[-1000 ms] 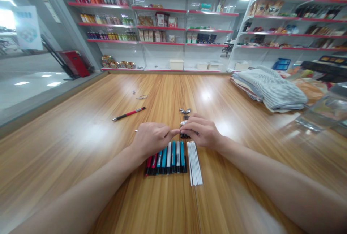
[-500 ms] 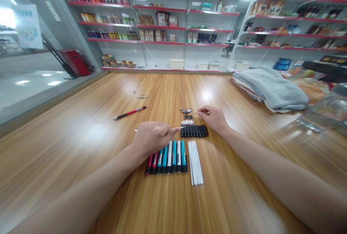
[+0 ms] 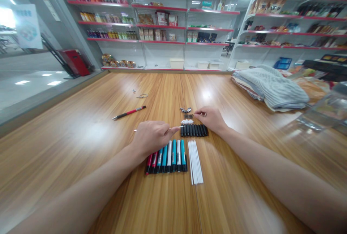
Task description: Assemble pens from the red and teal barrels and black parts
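Observation:
My left hand [image 3: 151, 136] is closed around a thin white pen refill [image 3: 177, 127], held level with its tip pointing right, above the left end of a row of black pen grips [image 3: 194, 130]. My right hand [image 3: 208, 116] is pinched at the right end of a row of small dark springs [image 3: 188, 116]; what lies between its fingertips is too small to tell. Silver pen tips [image 3: 185, 110] lie behind the springs, small white plastic parts [image 3: 187, 122] in front. Nearer are red, blue and white pen barrels [image 3: 174, 156], partly under my left hand, and a bundle of white refills [image 3: 195, 161].
A red and black pen [image 3: 130, 112] lies on the wooden table [image 3: 81, 161] to the left, with a thin loop [image 3: 142, 96] behind it. Folded cloths [image 3: 271, 86] and a clear container [image 3: 322, 107] are at the right. Stocked shelves [image 3: 162, 40] stand behind.
My right hand has moved slightly left, its fingertips coming to the row of springs. My left hand keeps its hold on the refill in nearly the same place.

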`<state>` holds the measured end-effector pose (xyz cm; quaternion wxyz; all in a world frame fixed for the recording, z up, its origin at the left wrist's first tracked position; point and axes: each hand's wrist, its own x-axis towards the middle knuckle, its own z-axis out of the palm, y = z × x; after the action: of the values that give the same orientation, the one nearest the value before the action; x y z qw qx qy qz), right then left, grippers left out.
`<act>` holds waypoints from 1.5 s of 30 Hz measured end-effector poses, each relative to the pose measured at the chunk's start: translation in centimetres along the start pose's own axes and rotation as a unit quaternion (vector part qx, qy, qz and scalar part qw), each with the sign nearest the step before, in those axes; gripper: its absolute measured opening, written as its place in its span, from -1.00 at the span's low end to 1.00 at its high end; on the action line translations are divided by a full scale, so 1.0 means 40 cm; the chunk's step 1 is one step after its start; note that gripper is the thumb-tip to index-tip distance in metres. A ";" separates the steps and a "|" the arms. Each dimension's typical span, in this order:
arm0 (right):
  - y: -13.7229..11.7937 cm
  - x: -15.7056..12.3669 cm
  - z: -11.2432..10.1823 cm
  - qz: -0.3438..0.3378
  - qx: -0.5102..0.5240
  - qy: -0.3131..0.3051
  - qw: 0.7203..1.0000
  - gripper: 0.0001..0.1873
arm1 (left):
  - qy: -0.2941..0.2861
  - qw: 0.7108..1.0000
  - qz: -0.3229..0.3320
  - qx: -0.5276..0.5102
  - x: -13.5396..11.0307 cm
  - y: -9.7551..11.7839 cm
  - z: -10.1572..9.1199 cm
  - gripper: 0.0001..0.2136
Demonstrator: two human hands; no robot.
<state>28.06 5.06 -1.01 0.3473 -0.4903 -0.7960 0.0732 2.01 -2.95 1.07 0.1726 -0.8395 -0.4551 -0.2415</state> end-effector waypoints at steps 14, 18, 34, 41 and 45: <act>-0.012 -0.007 0.000 -0.002 0.055 -0.006 0.998 -0.73 | 0.000 1.000 -0.006 0.010 0.000 0.000 0.002 -0.54; -0.016 -0.007 -0.002 -0.002 0.037 -0.007 0.999 -0.74 | -0.002 1.000 -0.005 0.011 -0.001 -0.002 0.004 -0.52; -0.020 -0.007 -0.004 -0.034 0.044 -0.003 0.998 -0.75 | -0.042 0.999 -0.028 0.013 0.005 0.006 -0.014 -0.70; -0.081 -0.025 -0.026 -0.193 0.095 0.009 0.977 -0.75 | -0.054 0.998 -0.012 0.011 0.004 0.008 -0.018 -0.73; -0.128 -0.041 -0.017 -0.265 0.142 -0.011 0.954 -0.81 | -0.053 0.999 0.005 0.008 0.005 0.008 -0.019 -0.70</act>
<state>25.20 0.95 1.07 0.4117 -0.2066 -0.8824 0.0961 2.18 -3.36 1.81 0.1557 -0.8524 -0.4609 -0.1919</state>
